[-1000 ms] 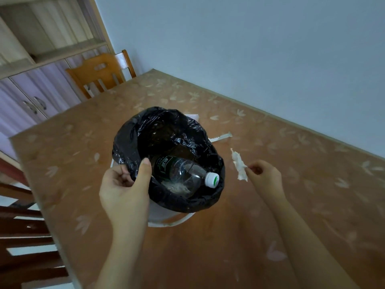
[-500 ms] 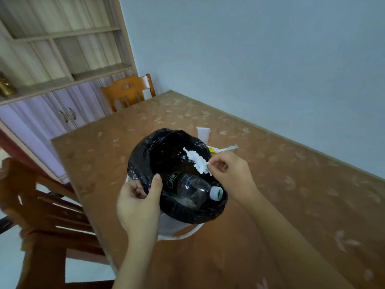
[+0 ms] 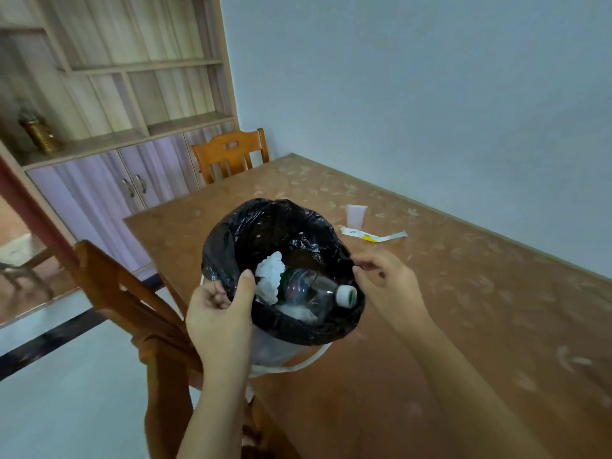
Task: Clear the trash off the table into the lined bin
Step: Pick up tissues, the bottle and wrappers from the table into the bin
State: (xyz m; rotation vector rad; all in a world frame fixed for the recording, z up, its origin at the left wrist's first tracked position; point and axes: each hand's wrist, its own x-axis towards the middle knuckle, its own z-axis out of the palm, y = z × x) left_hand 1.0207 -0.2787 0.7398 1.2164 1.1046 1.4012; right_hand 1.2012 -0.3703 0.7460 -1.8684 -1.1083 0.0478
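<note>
Left hand (image 3: 220,313) pinched the black liner (image 3: 265,223) at the bin's near rim, right hand (image 3: 385,286) loosely curled and empty beside it, so reaching for the wrapper (image 3: 372,234) and plastic cup (image 3: 356,216) left on the table (image 3: 463,293) could've tugged the liner off.

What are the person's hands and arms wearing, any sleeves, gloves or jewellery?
Both arms are bare right down to the bottom edge of the picture, with no sleeves in view. The left hand and right hand have no gloves, and no rings, watch or bracelet show at fingers or wrists. Nails look short and unpainted.
</note>
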